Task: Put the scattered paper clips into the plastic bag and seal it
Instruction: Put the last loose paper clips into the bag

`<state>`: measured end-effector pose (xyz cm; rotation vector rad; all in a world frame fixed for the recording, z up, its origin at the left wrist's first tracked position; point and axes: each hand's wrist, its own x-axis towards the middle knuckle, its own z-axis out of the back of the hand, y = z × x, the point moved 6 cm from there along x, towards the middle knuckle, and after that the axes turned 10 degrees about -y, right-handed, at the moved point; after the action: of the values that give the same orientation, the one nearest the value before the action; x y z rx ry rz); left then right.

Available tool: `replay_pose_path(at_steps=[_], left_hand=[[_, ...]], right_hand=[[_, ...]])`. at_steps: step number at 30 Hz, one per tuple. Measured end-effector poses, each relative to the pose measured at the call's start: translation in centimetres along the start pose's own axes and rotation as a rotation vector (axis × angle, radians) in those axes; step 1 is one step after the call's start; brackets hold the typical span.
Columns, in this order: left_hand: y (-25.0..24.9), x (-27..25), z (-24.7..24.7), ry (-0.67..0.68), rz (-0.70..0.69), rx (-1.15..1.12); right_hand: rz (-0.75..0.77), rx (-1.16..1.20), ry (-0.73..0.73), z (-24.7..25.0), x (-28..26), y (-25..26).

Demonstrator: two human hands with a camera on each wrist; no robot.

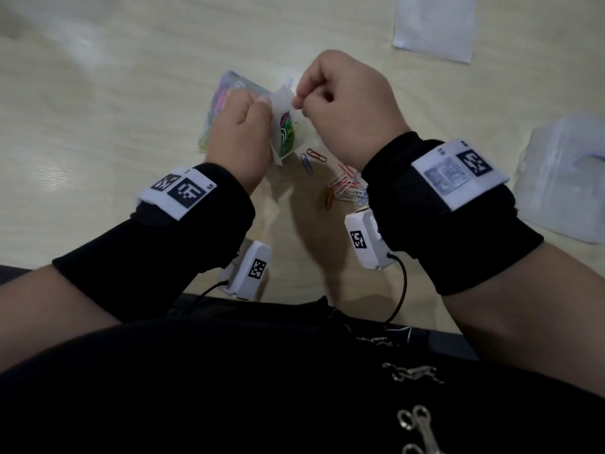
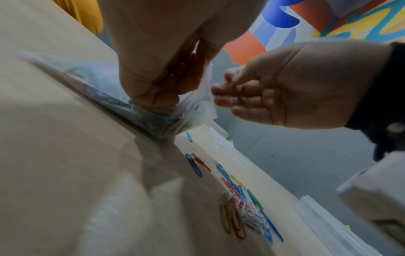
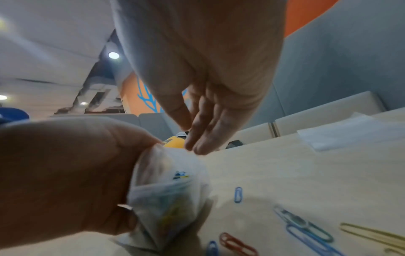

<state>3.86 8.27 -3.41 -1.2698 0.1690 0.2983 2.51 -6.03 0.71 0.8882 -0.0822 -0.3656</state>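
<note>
While bagged, loose clips (image 1: 343,188) nearby

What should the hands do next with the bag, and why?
Probably the right hand should reach down for more of the loose paper clips while the left hand keeps gripping the plastic bag: many clips lie on the table, so sealing seems premature.

The bag (image 1: 286,126) is held above the table (image 1: 98,126) between the left hand (image 1: 239,136) and right hand (image 1: 347,103). Clips (image 1: 343,188) are scattered just before it, under the right wrist.
</note>
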Motion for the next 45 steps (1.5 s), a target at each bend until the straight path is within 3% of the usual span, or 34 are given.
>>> replay_pose_path(at_steps=[2,3,6,8,16,18,21,25,31,38,45], left_hand=[[0.4,0.0,0.5,-0.008,0.014,-0.019],[0.5,-0.1,0.7,-0.014,0.020,-0.029],[0.7,-0.2,1.1,-0.031,0.023,-0.059],[0.7,-0.3,1.3,-0.041,0.025,-0.072],[0.8,-0.1,1.2,-0.024,0.022,-0.056],[0.7,-0.2,0.9,-0.005,0.014,-0.044],[0.6,-0.4,0.4,0.005,0.006,-0.026],[0.7,-0.5,0.0,0.006,-0.012,-0.013],[0.5,-0.7,-0.4,0.011,-0.026,0.002],[0.0,-1.1,-1.2,0.040,-0.034,0.036],[-0.2,-1.4,-1.6,0.059,-0.036,0.043]], right_hand=[[0.043,-0.150,-0.068,0.4,0.9,-0.8],[0.051,-0.267,-0.028,0.0,1.4,-1.5],[0.143,-0.517,0.282,-3.1,1.3,-3.8],[0.255,-0.545,0.381,-4.8,-0.3,-4.0],[0.428,-0.660,0.276,-3.0,-5.2,-5.3],[0.374,-0.610,0.267,-1.5,-4.8,-5.9],[0.086,-0.528,0.232,1.5,-4.1,-6.9],[-0.173,-0.738,0.288,2.2,-4.8,-8.5],[-0.145,-0.490,0.221,0.6,-4.6,-8.5],[0.103,-0.539,0.172,0.1,-3.6,-7.8],[0.071,-0.561,0.057,1.5,-2.3,-8.3]])
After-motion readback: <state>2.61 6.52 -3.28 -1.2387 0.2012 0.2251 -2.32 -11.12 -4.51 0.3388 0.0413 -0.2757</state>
